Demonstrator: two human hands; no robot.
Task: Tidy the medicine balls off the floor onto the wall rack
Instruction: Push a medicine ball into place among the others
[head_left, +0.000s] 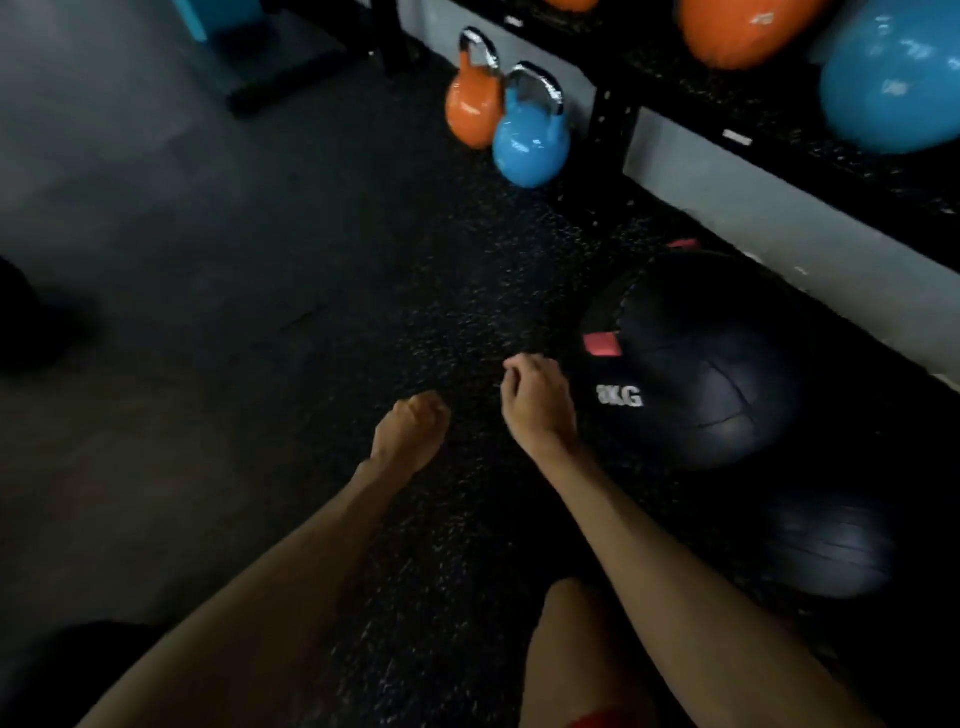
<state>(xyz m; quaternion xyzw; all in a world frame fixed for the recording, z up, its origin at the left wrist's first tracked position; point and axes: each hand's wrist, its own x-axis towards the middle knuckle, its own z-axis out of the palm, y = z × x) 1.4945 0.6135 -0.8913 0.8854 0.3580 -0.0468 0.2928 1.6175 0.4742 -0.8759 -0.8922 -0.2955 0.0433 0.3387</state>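
The 8KG ball (696, 364) sits on the floor (260, 260) at its wall edge, just below the rack (675, 88). A second dark ball (826, 545) lies on the floor just beside it, nearer the person and blurred.

Both arms reach down and forward. The right hand (537, 400) hangs just beside the 8KG ball's left flank, at or almost at the skin; contact cannot be told. Its grip is loosely curled and holds nothing. The left hand (410, 431) is further left, over bare floor and apart from the ball, with its grip also loosely curled and empty.

So the ball lies to the right of both hands, and the right hand is much the nearer. A round ball has no long axis to line up with. What matters is likely the far side: the left hand would have to cross over to the near flank while the right slides round toward the wall side, so the two cup it from opposite sides.

The rack is up and right of the ball, so the lift probably goes that way. Orange (737, 31) and blue (893, 83) round things already fill part of that shelf. Two kettlebells, orange (472, 104) and blue (530, 140), stand on the floor by the rack's upright.
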